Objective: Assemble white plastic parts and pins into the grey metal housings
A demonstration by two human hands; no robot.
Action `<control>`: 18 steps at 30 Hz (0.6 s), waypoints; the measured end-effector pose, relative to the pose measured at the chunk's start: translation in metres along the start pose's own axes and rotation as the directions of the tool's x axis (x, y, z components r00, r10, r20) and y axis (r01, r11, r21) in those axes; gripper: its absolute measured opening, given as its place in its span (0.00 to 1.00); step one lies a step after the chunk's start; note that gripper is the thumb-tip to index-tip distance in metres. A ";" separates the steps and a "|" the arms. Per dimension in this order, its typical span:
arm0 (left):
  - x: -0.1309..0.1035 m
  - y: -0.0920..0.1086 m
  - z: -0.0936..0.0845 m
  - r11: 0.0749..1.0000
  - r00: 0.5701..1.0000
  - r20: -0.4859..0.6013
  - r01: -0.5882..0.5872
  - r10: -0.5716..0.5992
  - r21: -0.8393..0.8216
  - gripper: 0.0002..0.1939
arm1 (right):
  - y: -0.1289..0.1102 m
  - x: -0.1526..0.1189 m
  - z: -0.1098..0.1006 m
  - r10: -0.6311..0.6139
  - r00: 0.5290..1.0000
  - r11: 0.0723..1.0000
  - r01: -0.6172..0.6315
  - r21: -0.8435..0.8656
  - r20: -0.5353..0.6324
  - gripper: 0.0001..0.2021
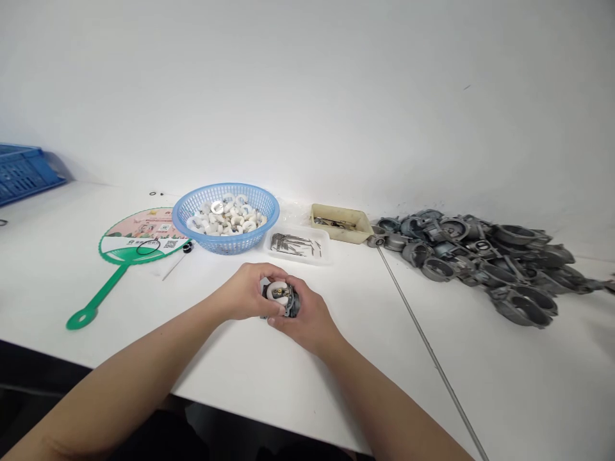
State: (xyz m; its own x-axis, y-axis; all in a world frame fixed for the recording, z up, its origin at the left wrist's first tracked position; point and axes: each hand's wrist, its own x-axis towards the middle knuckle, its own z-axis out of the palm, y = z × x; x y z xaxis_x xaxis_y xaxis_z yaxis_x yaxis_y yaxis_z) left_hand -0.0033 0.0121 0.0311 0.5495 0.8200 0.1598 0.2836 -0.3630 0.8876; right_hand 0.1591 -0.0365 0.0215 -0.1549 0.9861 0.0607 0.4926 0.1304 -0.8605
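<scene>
Though partly hidden, housing (292, 303) between fingers (273, 270).

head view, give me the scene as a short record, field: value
left hand: left hand, gripping the part from its left side
right hand: right hand, gripping the same part from its right side
held: grey metal part with a white ring in it
behind hands: blue basket of white rings; clear tray of thin metal pieces; yellowish bin
left side: green-handled fan; blue crate at the far left
right side: heap of grey metal parts; long thin rod
surface: white table
</scene>
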 end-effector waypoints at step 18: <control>-0.001 -0.008 0.004 0.980 1.000 0.028 0.010 -0.005 -0.198 0.21 | 0.011 0.001 0.006 -0.179 0.984 0.982 0.180 -0.058 0.026 0.27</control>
State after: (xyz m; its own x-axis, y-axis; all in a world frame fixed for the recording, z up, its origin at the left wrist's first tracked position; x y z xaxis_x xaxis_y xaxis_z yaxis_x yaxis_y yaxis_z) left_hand -0.0028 0.0128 0.0224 0.5702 0.8089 0.1435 0.1282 -0.2602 0.9570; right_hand 0.1591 -0.0344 0.0090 -0.2625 0.9439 0.2005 0.5057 0.3116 -0.8045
